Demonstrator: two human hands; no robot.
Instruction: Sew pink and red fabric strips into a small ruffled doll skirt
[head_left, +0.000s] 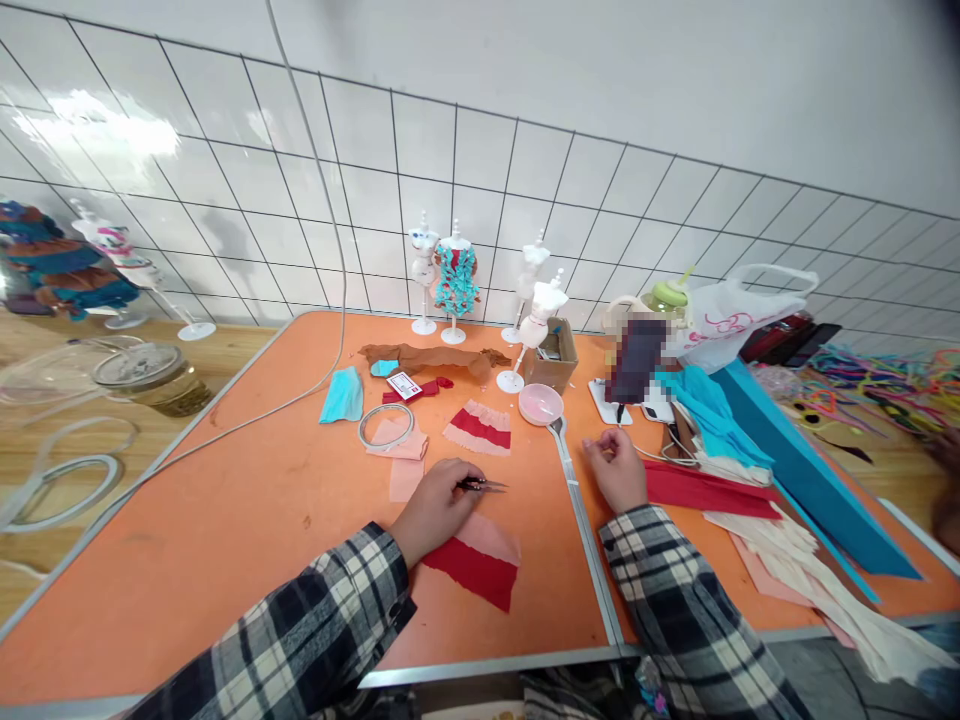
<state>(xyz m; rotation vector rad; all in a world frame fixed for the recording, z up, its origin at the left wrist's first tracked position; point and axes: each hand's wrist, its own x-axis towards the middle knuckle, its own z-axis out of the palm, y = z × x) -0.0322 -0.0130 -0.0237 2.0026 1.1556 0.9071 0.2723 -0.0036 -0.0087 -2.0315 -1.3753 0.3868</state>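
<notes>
My left hand [442, 508] is closed around the dark handle of small scissors [486, 485], whose metal points aim right over the orange table [330, 560]. Under and beside that hand lies a pink and red crepe paper piece [480, 572]. My right hand [619, 468] is held with thumb and fingers pinched together above the table, near a phone stand [613, 405]; whatever is between the fingertips is too small to make out. A second pink and red striped piece [478, 430] lies farther back, between the hands.
Small white dress forms [541, 310] stand at the back, one in a blue ruffled dress [456, 280]. A pink bowl [541, 404], cardboard box [555, 355], tape roll [385, 427] and red paper strip [712, 488] lie around. A cable [341, 300] crosses left.
</notes>
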